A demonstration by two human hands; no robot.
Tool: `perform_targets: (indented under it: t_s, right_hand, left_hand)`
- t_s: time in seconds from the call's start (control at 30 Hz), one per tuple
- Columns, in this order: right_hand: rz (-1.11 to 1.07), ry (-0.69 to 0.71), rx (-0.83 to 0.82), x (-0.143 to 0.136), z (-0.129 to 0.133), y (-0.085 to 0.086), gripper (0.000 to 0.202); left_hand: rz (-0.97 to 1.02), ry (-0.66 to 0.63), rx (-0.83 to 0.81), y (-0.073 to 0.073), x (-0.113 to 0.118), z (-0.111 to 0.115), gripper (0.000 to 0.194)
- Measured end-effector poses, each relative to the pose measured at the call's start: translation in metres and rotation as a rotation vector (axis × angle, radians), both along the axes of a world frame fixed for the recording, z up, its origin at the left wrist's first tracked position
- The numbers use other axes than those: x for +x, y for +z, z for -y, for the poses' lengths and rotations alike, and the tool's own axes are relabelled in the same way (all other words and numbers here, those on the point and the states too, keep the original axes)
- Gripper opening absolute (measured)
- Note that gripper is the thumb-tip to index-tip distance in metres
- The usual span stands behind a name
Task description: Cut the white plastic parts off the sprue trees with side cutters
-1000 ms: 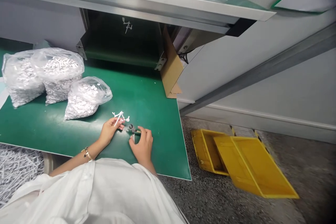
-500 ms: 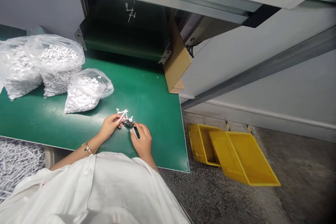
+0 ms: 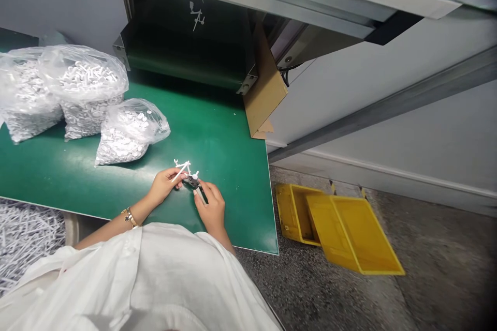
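Between the fingers of my left hand (image 3: 165,186) is a white branched plastic piece, a moulded sprue (image 3: 182,169) with small parts at its ends. My right hand (image 3: 212,206) is closed around the handles of small cutting pliers (image 3: 199,192). The dark jaws of the pliers are at the right end of the sprue, close to my left fingertips. Whether the jaws are closed on the plastic is too small to tell. Both hands are above the green table (image 3: 240,207), near its front edge.
Clear bags of small white parts (image 3: 124,139) stand on the left. A conveyor (image 3: 182,57) carries another white sprue (image 3: 197,16), with cardboard (image 3: 266,93) beside it. Yellow crates (image 3: 357,238) lie on the floor at right. White sticks (image 3: 27,243) fill a container at lower left.
The camera view has shifted slightly. Both hands keep nearly the same place, still holding the sprue and the pliers; the pliers' handles look slightly closer together.
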State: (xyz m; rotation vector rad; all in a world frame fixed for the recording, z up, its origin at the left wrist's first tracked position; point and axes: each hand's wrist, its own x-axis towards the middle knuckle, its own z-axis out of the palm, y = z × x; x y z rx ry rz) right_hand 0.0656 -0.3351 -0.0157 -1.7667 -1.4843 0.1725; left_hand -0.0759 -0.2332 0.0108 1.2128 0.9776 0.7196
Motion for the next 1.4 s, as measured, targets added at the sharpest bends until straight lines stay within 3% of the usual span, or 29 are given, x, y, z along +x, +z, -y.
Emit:
perform_targets:
  t_s: [0.43, 0.6, 0.77, 0.93, 1.23, 1.4]
  right_hand:
    - [0.107, -0.040, 0.030, 0.002, -0.001, -0.001, 0.024]
    - [0.014, -0.001, -0.011, -0.002, 0.006, 0.003, 0.022]
    - [-0.191, -0.023, -0.052, -0.019, 0.015, 0.008, 0.021]
    - [-0.184, -0.062, -0.032, -0.038, 0.016, 0.009, 0.019]
    - [-0.189, 0.116, -0.015, -0.081, 0.001, 0.006, 0.032]
    - [-0.210, 0.286, 0.002, -0.091, 0.005, 0.011, 0.028]
  left_hand:
    - [-0.013, -0.047, -0.012, -0.002, 0.001, -0.001, 0.031]
    - [-0.017, -0.063, -0.059, -0.002, -0.008, 0.005, 0.033]
    - [0.014, -0.060, -0.132, 0.009, -0.025, 0.016, 0.032]
    - [0.040, -0.032, -0.158, 0.022, -0.043, 0.017, 0.031]
    - [0.100, 0.051, -0.164, 0.039, -0.086, 0.012, 0.032]
    - [0.077, 0.055, -0.111, 0.043, -0.101, 0.001, 0.032]
